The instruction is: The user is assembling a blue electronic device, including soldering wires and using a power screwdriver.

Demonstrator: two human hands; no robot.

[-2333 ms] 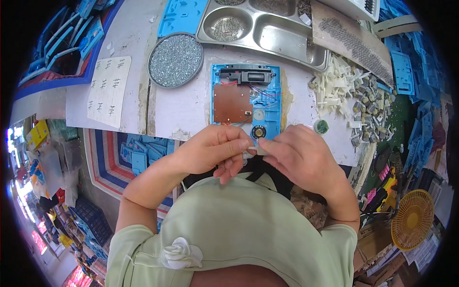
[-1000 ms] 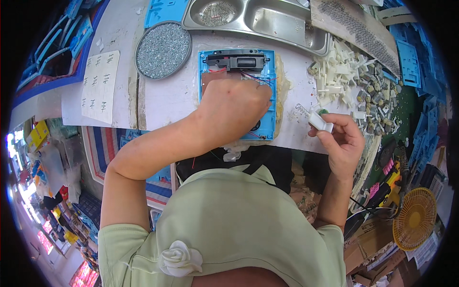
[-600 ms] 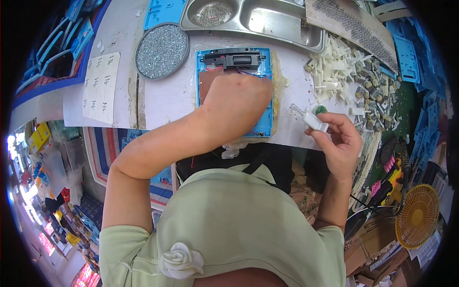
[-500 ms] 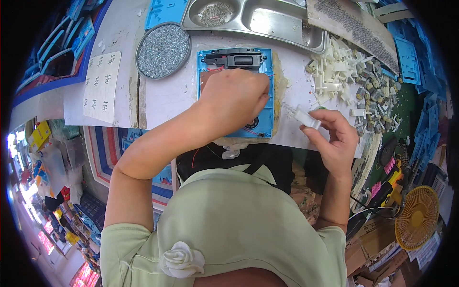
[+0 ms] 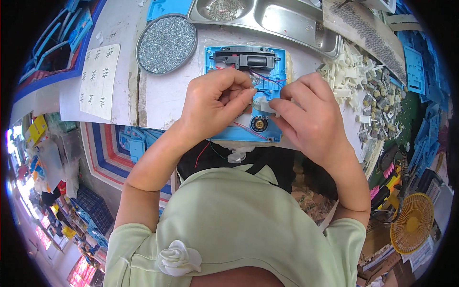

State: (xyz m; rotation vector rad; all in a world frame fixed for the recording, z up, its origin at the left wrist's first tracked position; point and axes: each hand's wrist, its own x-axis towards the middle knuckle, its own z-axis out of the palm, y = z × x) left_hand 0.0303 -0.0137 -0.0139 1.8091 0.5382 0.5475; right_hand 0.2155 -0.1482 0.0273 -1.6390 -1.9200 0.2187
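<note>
A blue plastic housing (image 5: 241,137) lies open-side up on the worktable in front of me. Across its far end runs a black plastic part (image 5: 257,61), and a round black speaker (image 5: 259,124) sits near its near edge. Thin red and dark wires (image 5: 267,78) cross the inside. My right hand (image 5: 313,117) pinches a small white plastic piece (image 5: 263,104) low over the middle of the housing. Beside it, my left hand (image 5: 208,103) is closed, thumb against fingertips; what it grips is hidden.
A round dish of screws (image 5: 166,45) stands at far left of the housing, near a marked paper sheet (image 5: 99,81). Behind is a metal tray (image 5: 282,21). White plastic pieces (image 5: 342,71) and small grey parts (image 5: 377,107) lie heaped to the right. A yellow fan (image 5: 412,223) stands lower right.
My right hand has brought the white piece leftward from beside the housing to over it. My left hand has shifted left and turned, uncovering the speaker and wires.
</note>
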